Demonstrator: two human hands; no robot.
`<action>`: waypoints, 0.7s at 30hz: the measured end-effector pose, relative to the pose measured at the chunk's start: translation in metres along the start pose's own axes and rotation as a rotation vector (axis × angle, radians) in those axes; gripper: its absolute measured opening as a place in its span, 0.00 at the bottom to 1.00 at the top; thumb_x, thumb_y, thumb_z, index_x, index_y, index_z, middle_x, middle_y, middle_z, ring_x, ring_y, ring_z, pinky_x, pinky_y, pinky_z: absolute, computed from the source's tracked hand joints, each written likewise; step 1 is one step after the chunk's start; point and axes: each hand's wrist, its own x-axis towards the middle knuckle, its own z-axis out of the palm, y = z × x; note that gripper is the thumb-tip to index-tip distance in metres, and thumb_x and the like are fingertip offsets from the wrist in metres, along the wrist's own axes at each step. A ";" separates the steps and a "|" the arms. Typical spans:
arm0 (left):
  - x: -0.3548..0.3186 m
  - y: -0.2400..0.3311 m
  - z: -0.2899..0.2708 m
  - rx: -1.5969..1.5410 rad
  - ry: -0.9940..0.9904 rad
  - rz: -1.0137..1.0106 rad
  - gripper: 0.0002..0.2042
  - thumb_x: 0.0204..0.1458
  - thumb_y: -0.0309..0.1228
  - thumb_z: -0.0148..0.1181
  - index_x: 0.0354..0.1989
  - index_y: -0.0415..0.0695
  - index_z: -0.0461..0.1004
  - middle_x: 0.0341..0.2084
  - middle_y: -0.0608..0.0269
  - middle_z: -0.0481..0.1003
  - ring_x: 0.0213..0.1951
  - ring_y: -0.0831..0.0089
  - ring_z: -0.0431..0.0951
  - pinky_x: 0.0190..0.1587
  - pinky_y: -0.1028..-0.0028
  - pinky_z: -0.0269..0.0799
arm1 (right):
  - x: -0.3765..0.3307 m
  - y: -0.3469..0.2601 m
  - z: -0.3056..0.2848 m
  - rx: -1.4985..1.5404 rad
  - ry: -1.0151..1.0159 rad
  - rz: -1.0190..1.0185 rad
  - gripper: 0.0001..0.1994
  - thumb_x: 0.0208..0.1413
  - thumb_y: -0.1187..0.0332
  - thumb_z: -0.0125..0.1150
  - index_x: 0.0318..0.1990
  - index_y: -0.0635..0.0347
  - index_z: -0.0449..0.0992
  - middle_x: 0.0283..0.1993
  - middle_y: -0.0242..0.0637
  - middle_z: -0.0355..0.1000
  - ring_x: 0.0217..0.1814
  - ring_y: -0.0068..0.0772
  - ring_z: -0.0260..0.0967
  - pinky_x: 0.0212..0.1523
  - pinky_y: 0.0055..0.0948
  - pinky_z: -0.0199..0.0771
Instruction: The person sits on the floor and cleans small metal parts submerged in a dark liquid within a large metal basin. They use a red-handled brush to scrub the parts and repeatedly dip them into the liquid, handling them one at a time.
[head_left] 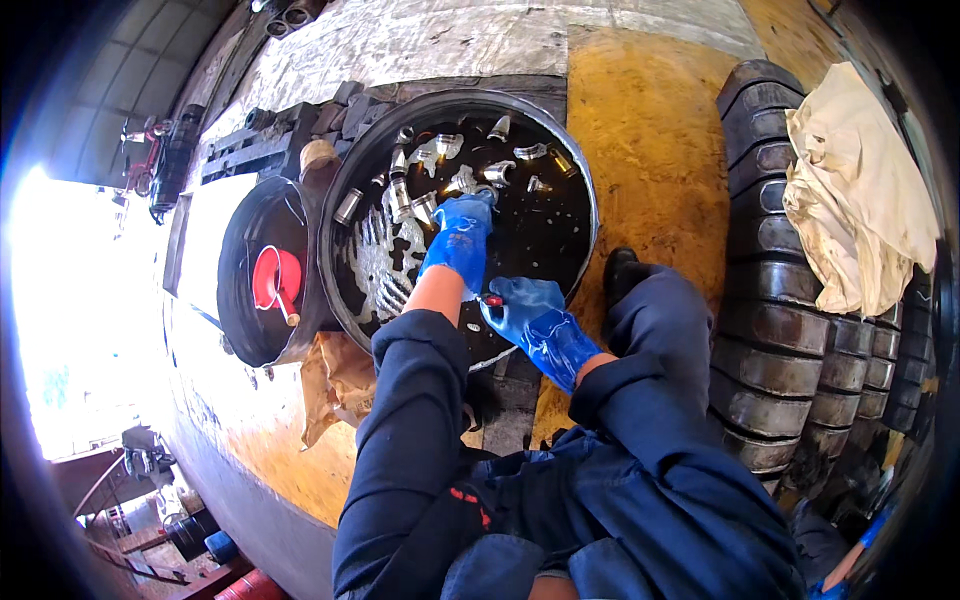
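A wide black round tub (pixel 590 235) of dark liquid stands in front of me, with several shiny metal fittings (pixel 399 192) and patches of whitish foam in it. My left hand (pixel 461 238), in a blue rubber glove, reaches over the liquid. Its fingers close round a metal fitting (pixel 487 194), mostly covered by the glove. At the tub's near right, my right hand (pixel 540 322), also blue-gloved, is curled round a small red-handled tool (pixel 491 299); the tool's working end cannot be made out.
Left of the tub, a smaller black bucket (pixel 232 290) holds a red scoop (pixel 277 278). Stacks of dark curved metal pieces (pixel 765 330) rise on the right under a stained beige cloth (pixel 855 190). Brown paper (pixel 340 380) lies near the bucket. Another person's gloved hand (pixel 830 590) shows bottom right.
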 end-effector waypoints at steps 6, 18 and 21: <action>-0.039 -0.049 0.019 -0.574 0.320 0.060 0.18 0.60 0.41 0.62 0.57 0.50 0.77 0.47 0.49 0.83 0.49 0.49 0.83 0.53 0.56 0.77 | -0.002 0.000 0.004 0.023 0.040 0.016 0.16 0.62 0.46 0.58 0.40 0.45 0.84 0.39 0.40 0.83 0.43 0.46 0.82 0.45 0.45 0.81; -0.201 -0.114 0.095 -1.864 0.322 0.204 0.14 0.64 0.26 0.59 0.56 0.37 0.77 0.44 0.61 0.83 0.43 0.73 0.82 0.47 0.74 0.78 | 0.028 0.007 -0.021 0.594 -0.082 0.015 0.25 0.62 0.45 0.60 0.45 0.62 0.82 0.34 0.48 0.80 0.37 0.42 0.79 0.44 0.41 0.76; -0.180 -0.114 0.135 -1.986 0.201 0.291 0.17 0.63 0.24 0.60 0.60 0.37 0.76 0.47 0.59 0.83 0.45 0.71 0.83 0.48 0.73 0.79 | 0.043 -0.018 -0.044 0.700 0.004 -0.060 0.26 0.62 0.44 0.60 0.45 0.62 0.82 0.34 0.42 0.81 0.35 0.36 0.78 0.42 0.38 0.76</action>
